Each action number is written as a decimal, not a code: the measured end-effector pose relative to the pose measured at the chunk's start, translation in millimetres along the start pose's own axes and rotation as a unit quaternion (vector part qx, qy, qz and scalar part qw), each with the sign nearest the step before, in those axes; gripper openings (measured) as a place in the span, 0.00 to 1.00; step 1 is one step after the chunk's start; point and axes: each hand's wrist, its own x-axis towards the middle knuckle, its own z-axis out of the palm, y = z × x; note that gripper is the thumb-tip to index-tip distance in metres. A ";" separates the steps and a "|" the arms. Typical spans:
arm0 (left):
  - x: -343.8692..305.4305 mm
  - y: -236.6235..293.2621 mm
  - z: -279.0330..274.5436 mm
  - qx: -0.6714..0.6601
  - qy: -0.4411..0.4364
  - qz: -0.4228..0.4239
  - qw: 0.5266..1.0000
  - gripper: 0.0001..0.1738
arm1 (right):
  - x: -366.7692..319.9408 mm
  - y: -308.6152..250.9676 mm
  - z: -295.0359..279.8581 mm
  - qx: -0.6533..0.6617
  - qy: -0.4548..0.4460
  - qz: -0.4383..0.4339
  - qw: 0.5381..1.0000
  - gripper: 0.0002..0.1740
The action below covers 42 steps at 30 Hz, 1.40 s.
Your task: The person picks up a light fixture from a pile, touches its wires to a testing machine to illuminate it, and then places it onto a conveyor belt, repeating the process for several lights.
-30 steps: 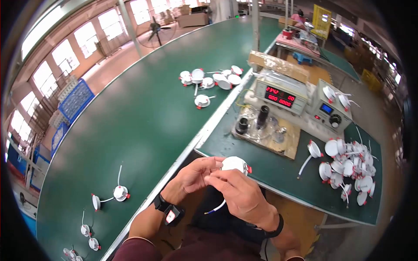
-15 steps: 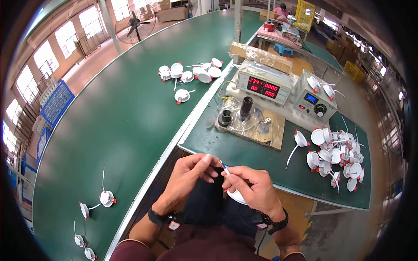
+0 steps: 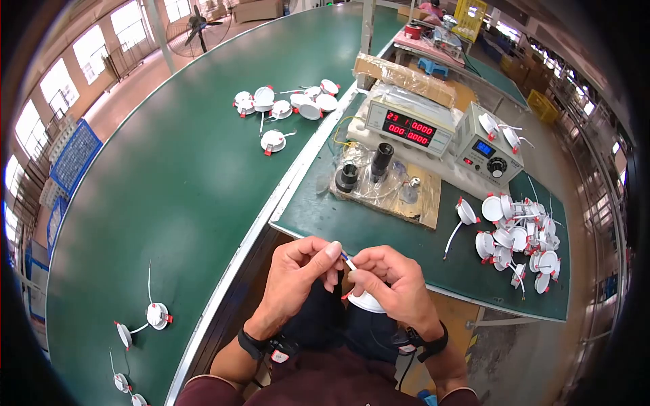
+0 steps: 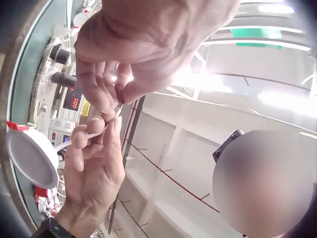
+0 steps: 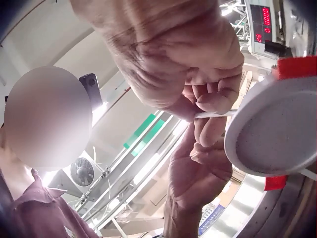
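My right hand pinches the white cable of a round white downlight. Below that hand hangs the lamp, its white face and red spring clips close to the camera in the right wrist view. With thumb and fingertips, my left hand grips the thin wire ends coming out of the cable, blue showing between the hands. In the left wrist view the fingertips of both hands meet along the cable, and the bare tips are hidden between my left fingers.
A meter with red digits and a grey box with a knob stand behind a board carrying black sockets. Downlights pile up at right. More downlights lie on the green conveyor belt at left.
A second ago the lamp was held up in front of both hands; now it hangs under the right hand. The cable end has come up between the hands, and the left fingers have closed on its wires.
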 end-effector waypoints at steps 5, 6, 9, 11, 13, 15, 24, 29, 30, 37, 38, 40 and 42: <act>-8.3 1.8 9.9 0.095 0.044 0.044 0.994 0.09 | 0.5 15.3 -4.0 -0.152 0.047 -0.103 0.982 0.06; -8.1 4.5 14.1 0.090 0.037 0.046 0.994 0.08 | 0.6 15.2 -4.0 -0.143 0.066 -0.102 0.982 0.06; -3.4 8.5 21.6 0.098 0.004 0.067 0.993 0.07 | -1.7 10.8 -6.2 -0.161 0.059 -0.094 0.981 0.06; 0.3 6.4 19.7 0.132 -0.032 0.098 0.986 0.07 | -3.9 8.8 -10.3 -0.189 0.040 -0.107 0.975 0.08; 4.0 3.3 19.5 0.180 -0.039 0.123 0.975 0.05 | -3.8 6.2 -15.8 -0.208 0.022 -0.107 0.972 0.09; 6.7 -1.8 20.2 0.219 -0.044 0.141 0.964 0.04 | -5.1 5.4 -21.2 -0.192 -0.001 -0.071 0.979 0.10; 0.4 -55.5 37.1 0.142 0.065 0.161 0.974 0.05 | -7.9 27.8 -27.9 0.029 0.044 0.048 0.997 0.15; 8.1 -68.2 33.8 0.219 0.039 0.112 0.968 0.12 | -1.9 21.3 -40.3 0.119 0.105 0.095 0.983 0.15; 9.1 -70.1 29.2 0.151 -0.037 0.020 0.988 0.20 | -0.2 20.6 -44.9 0.141 0.121 0.091 0.978 0.15; 6.6 -88.9 40.9 -0.201 -0.252 -0.304 0.896 0.38 | 7.1 36.1 -67.6 0.079 0.185 0.082 0.976 0.17; 9.1 -90.7 42.9 -0.199 -0.252 -0.314 0.894 0.38 | 7.2 36.2 -70.0 0.053 0.192 0.091 0.976 0.17; 15.1 -93.4 50.9 -0.190 -0.259 -0.334 0.886 0.37 | 11.6 35.5 -77.3 0.000 0.201 0.105 0.974 0.17; 24.9 -92.7 57.8 -0.185 -0.265 -0.342 0.883 0.36 | 20.9 45.8 -96.3 -0.076 0.175 0.091 0.977 0.17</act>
